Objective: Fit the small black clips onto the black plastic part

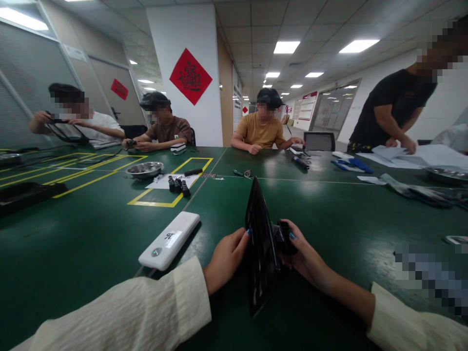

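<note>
A thin, glossy black panel (260, 253) stands on edge in front of me, seen nearly side-on; its exact kind I cannot make out. My left hand (227, 258) grips it from the left, thumb against its face. On the panel's right side, a dark ribbed block (285, 237) sticks out like a mount. My right hand (306, 253) is closed around that block, with the thumb on top and other fingers partly hidden behind it. Left of my left hand lies a white power bank (170, 241) with a number label.
Several black cylindrical parts (179, 185) rest on white paper inside a yellow taped outline. Behind them is a metal bowl (145, 169). A black tray (29, 195) sits at far left. Papers (413, 156) and blue gloves (352, 164) lie at right. Several people work around the green table (219, 195).
</note>
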`<action>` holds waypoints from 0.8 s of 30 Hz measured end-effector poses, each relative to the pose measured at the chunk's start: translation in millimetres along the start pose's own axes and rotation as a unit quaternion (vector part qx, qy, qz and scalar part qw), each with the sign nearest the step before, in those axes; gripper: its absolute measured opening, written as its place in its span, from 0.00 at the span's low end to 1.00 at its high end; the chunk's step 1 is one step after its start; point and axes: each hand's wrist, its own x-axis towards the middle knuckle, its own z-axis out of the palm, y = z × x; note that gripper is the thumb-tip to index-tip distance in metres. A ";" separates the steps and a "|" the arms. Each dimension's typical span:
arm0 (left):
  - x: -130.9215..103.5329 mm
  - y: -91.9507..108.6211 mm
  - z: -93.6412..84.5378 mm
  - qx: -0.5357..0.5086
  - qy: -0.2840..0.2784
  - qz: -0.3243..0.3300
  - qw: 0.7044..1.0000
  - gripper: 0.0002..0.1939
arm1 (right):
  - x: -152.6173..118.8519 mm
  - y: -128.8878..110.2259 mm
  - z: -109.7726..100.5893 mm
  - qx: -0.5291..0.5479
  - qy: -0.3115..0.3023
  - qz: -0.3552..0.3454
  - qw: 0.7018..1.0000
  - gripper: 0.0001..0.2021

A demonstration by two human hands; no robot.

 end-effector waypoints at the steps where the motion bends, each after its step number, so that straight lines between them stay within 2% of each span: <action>1: -0.3 0.2 -0.3 -0.004 -0.004 -0.002 1.000 0.19 | 0.1 -0.1 0.4 -0.001 0.002 0.003 1.000 0.35; 7: -2.6 0.4 -2.3 0.012 -0.006 0.000 1.000 0.16 | 1.3 -1.2 1.0 -0.006 0.001 0.006 1.000 0.37; 10: -1.6 -1.2 -1.2 -0.008 -0.019 -0.007 1.000 0.20 | 1.4 -1.6 0.4 -0.009 -0.004 0.008 1.000 0.38; 15: 1.3 -4.0 3.2 -0.016 -0.023 -0.066 0.997 0.27 | -1.0 -2.2 -0.4 -0.033 -0.026 0.007 0.999 0.39; 21: 0.2 -1.8 1.5 -0.034 0.009 -0.012 0.999 0.18 | -2.5 -4.9 1.2 -0.036 -0.021 0.009 0.999 0.39; 24: -0.5 -2.0 0.3 -0.032 0.001 -0.004 0.999 0.17 | -1.9 -3.8 0.2 -0.035 -0.020 0.006 0.999 0.38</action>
